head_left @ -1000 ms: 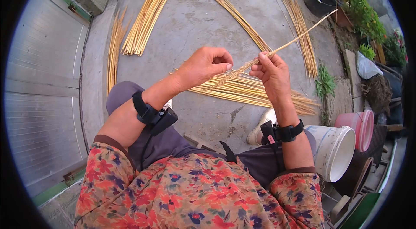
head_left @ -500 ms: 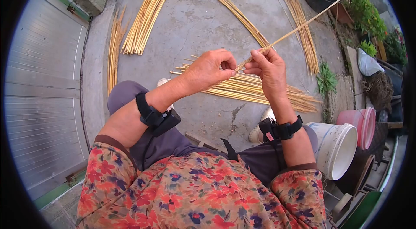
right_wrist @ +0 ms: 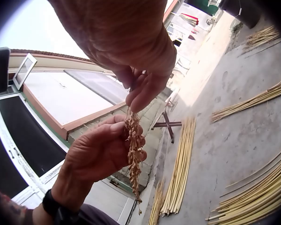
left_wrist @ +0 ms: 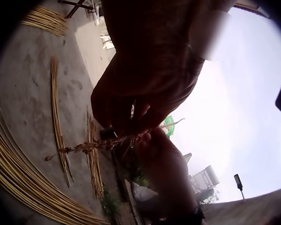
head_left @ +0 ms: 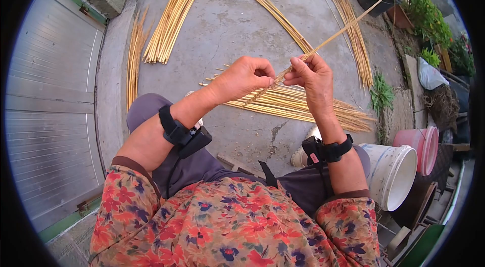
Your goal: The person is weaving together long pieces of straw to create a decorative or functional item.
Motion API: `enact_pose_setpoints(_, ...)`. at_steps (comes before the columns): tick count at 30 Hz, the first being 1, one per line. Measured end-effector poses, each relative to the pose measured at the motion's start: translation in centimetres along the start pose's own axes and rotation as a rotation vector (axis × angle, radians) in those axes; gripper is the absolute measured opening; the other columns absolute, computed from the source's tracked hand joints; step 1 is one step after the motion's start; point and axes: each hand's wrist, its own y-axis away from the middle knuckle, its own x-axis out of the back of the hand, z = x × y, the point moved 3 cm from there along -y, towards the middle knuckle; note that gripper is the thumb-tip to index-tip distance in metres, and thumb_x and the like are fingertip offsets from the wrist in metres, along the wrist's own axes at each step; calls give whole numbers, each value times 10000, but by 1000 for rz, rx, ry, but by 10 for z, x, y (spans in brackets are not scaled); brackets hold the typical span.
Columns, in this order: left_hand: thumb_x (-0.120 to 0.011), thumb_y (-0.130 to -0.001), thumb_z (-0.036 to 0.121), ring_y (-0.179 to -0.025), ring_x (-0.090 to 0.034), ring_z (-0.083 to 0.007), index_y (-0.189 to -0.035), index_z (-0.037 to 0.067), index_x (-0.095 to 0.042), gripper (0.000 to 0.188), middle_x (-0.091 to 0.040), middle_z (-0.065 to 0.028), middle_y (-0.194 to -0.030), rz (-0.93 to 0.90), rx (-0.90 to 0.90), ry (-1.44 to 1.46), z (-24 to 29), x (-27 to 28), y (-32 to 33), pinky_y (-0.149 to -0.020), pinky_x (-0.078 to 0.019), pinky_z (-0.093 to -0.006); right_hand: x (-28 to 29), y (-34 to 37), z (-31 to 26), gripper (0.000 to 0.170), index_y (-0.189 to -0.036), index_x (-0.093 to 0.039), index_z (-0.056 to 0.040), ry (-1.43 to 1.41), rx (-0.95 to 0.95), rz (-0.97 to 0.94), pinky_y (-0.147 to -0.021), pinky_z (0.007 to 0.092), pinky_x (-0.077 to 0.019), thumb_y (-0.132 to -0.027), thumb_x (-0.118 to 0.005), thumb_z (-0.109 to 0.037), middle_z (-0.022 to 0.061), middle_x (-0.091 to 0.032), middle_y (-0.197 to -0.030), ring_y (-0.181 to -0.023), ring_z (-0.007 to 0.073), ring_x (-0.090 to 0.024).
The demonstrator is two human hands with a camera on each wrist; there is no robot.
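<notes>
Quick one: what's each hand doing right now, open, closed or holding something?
Left hand: closed, curled about the seed head; how firmly cannot be told.
Right hand: closed, pinching the stalk by that seed head.

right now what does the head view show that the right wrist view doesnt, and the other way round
Only the head view shows the white round plastic bucket and the pink plastic bucket. Only the right wrist view shows the open white-framed window and the dark X-shaped stand. Both show the left hand, the right hand, the tan dried stalk with its seed head, and the yellow straw bundles on the grey concrete floor.
</notes>
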Motion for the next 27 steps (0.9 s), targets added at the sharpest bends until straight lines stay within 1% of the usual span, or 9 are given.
enact_pose_setpoints(10,-594,-778,96,-673,-514,-59,-795,-7,-604,105,-579,-9,-702,-22,59,-34,3,3,0,-601,-418,-217,-1,2,-1,166,-819,-549,4,91,44,-22,-503,201,-499,-823,-624,-144,58,-582,-670,-566,104,-587)
enact_pose_setpoints(13,-607,-763,122,-634,-512,-85,-777,-18,-593,142,-581,-45,-678,20,31,-161,0,5,-2,-575,-417,-240,-2,5,-3,161,-805,-545,-1,88,49,-35,-509,201,-500,-824,-622,-141,53,-583,-659,-561,102,-584)
enact_pose_setpoints(15,-626,-750,155,-601,-508,-123,-770,-33,-581,195,-561,-85,-648,98,-62,-446,-1,8,-3,-559,-416,-265,1,5,-7,156,-792,-536,-3,80,102,-9,-504,206,-506,-827,-616,-133,57,-582,-644,-553,105,-584)
enact_pose_setpoints(16,-626,-750,155,-601,-508,-123,-770,-33,-581,195,-561,-85,-648,99,-65,-448,1,9,-2,-559,-416,-265,2,4,-8,156,-792,-536,-3,80,106,-9,-504,206,-506,-827,-616,-133,57,-582,-644,-553,105,-584)
enact_pose_setpoints(18,-622,-767,175,-586,-501,-155,-760,-44,-571,226,-535,-109,-642,18,109,-549,3,14,-2,-564,-413,-286,7,3,-10,165,-778,-528,-5,39,70,25,-483,213,-509,-825,-618,-135,66,-578,-631,-541,107,-583)
enact_pose_setpoints(21,-607,-789,148,-615,-521,-137,-791,-41,-577,192,-555,-87,-674,135,-4,-586,6,15,0,-599,-436,-273,9,3,-9,173,-772,-524,-1,34,47,53,-461,218,-507,-824,-617,-137,71,-574,-624,-530,107,-580)
enact_pose_setpoints(22,-607,-789,148,-615,-521,-137,-791,-41,-577,192,-555,-87,-674,130,-5,-587,6,12,1,-599,-436,-273,10,3,-8,173,-772,-524,-1,33,47,57,-461,218,-507,-824,-617,-137,71,-574,-624,-530,107,-580)
enact_pose_setpoints(24,-586,-808,96,-666,-548,-110,-850,-28,-587,131,-590,-59,-737,127,-183,-322,11,4,2,-646,-457,-247,12,3,-5,181,-768,-520,4,19,31,69,-454,219,-508,-826,-614,-140,71,-570,-625,-526,107,-577)
enact_pose_setpoints(27,-580,-811,64,-721,-563,-90,-904,-18,-589,124,-605,-35,-780,35,-81,-80,12,-7,3,-678,-468,-226,9,4,-4,183,-767,-518,7,-8,21,41,-458,220,-511,-832,-606,-140,70,-568,-629,-524,110,-577)
